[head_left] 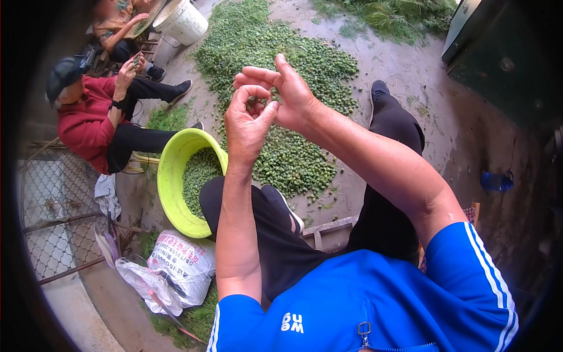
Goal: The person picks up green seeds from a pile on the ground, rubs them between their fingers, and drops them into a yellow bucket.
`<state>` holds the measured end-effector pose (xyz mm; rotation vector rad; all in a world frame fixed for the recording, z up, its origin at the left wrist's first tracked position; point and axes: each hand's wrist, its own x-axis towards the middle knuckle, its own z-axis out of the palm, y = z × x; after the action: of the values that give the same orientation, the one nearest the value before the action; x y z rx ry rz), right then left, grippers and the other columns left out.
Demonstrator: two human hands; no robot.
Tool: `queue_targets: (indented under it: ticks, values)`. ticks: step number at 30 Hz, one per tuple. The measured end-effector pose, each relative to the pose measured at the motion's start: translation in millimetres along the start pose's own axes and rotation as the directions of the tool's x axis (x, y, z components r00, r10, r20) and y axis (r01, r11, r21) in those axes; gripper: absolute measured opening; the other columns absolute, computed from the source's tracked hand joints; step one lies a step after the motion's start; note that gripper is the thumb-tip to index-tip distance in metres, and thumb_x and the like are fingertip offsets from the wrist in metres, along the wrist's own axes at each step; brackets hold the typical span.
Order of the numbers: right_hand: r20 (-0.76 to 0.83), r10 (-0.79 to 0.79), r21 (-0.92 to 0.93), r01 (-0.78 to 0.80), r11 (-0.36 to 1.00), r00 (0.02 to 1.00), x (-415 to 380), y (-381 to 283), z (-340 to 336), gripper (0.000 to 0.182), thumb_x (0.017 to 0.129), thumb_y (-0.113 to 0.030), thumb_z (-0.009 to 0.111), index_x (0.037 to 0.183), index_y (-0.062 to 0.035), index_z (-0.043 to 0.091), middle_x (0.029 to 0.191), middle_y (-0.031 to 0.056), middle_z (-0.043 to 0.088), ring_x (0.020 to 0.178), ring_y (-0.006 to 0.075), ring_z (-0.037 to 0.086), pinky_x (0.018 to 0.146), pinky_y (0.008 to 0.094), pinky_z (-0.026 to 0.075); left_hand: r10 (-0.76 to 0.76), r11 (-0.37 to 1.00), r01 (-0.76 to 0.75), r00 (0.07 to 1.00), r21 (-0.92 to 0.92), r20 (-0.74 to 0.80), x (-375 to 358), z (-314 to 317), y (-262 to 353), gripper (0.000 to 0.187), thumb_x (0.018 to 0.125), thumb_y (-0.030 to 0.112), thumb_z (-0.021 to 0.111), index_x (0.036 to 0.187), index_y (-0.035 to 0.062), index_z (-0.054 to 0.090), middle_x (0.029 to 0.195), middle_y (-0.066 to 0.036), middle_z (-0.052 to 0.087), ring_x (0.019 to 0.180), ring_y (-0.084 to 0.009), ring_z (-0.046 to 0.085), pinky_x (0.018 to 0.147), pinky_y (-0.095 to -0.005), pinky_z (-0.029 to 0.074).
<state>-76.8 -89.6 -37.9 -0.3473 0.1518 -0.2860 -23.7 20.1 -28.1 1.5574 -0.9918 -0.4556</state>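
Observation:
In the head view my left hand [247, 124] is curled, with thumb and forefinger drawn together against the palm side of my right hand. Whatever may be between those fingers is too small or hidden to make out. My right hand [291, 94] is open and slightly cupped, its thumb raised and its upper fingers stretched to the left. Both hands meet above a large spread pile of small green round fruits [299, 161] on the floor. Left of my knee a yellow-green bucket [166, 176] stands tilted, partly filled with the same green fruits [201, 176].
A person in a red top [88, 126] sits at the left, fingers raised. Another person [111, 26] holds a tray beside a white bucket [183, 23]. Leafy green branches [399, 17] lie at the back. A white printed sack [182, 267] and wire mesh [58, 205] are left.

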Motion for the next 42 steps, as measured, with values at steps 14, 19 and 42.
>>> queue_targets:
  ticks: [14,19,42]
  values:
    - [0.007,-0.013,0.032,0.013,0.999,1.000,0,3,-2,0.071,0.098,-0.053,0.017,0.127,0.0044,0.046,0.122,0.0209,0.054,0.115,0.0294,0.050,0.103,0.0440,0.037,-0.019,0.995,0.017,1.000,0.102,0.022,3,-2,1,0.027,0.082,-0.004,0.062,0.108,0.0021,0.061,0.096,0.001,0.057,0.083,-0.0047,0.055,0.074,-0.0199,0.045]
    - [-0.020,0.008,-0.002,-0.008,1.000,1.000,-2,3,-1,0.071,0.099,-0.052,0.016,0.124,0.0056,0.048,0.118,0.0221,0.056,0.112,0.0298,0.052,0.101,0.0439,0.040,0.055,0.973,-0.063,0.998,0.223,0.039,2,2,11,0.025,0.081,-0.004,0.063,0.104,0.0019,0.061,0.096,0.002,0.055,0.075,-0.0036,0.052,0.067,-0.0186,0.044]
    - [0.009,0.062,0.027,-0.062,0.998,0.998,1,6,-2,0.072,0.098,-0.052,0.015,0.125,0.0082,0.044,0.117,0.0258,0.055,0.112,0.0332,0.052,0.101,0.0451,0.041,0.007,0.999,-0.004,0.998,-0.044,0.067,4,-2,1,0.017,0.084,0.002,0.062,0.101,0.0017,0.061,0.089,-0.001,0.062,0.077,-0.0061,0.057,0.068,-0.0201,0.047]
